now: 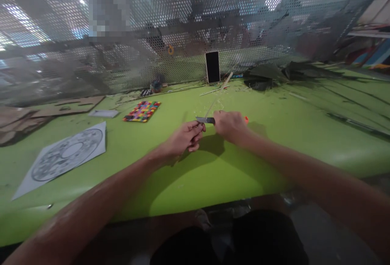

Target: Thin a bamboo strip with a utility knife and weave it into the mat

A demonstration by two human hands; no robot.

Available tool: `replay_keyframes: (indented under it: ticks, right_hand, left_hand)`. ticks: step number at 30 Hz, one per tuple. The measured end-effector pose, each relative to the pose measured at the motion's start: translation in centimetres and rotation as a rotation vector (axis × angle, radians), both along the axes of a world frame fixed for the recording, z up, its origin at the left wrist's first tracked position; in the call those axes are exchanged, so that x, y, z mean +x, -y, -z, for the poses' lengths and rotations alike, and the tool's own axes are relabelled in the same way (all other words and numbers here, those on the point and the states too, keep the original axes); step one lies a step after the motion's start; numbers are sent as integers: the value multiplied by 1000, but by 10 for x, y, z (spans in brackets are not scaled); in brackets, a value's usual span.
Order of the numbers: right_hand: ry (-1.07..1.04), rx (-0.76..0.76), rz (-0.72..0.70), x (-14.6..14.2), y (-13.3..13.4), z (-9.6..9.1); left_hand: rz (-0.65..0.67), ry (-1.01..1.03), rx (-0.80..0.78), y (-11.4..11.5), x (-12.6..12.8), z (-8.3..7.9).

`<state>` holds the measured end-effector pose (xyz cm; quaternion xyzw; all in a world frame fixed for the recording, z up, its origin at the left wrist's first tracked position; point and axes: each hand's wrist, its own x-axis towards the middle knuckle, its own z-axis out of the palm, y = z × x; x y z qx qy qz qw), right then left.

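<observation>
**Knife and strip in hand, mid-table**

Right hand [230, 126] closed round the orange-handled knife [206, 120], blade pointing left. Left hand [185, 137] pinched tight on the near end of a thin strip [217, 97], which slants away over the green table [274, 143] towards the upright phone [212, 66]

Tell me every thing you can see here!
Flat green table: one, green, under everything.
Perforated metal screen: one, grey, behind table.
Black rectangular phone: one, black, against screen.
Checkered woven mat: one, multicoloured, centre left.
White paper sheet with round print: one, white-grey, near left.
Flat cardboard pieces: several, brown, far left.
Dark leaf pile: one, dark green, far right.
Thin pale strip: one, pale, toward phone.
Orange-handled steel knife: one, grey blade, table centre.
Left hand: one, pinching strip.
Right hand: one, gripping knife.
</observation>
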<state>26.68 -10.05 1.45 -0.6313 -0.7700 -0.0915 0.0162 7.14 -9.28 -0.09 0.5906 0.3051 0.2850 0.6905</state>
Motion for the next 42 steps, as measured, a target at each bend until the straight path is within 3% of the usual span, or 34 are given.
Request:
replay_keyframes:
  ticks: [20,27,30,37,42]
  right_hand:
    - [-17,-12,52,7,-6,1]
    - [-53,40,288,54,-31,-13]
    - [-60,73,325,66,-37,-15]
    - [-84,5,144,30,-18,-3]
    - [-67,-16,53,6,-4,-1]
  left_hand:
    - [23,-70,95,-7,-5,6]
    - [143,-132,100,0,-6,8]
    - [148,-141,81,1,-5,9]
    - [87,-169,79,-1,-5,12]
    - [41,-141,104,2,-5,5]
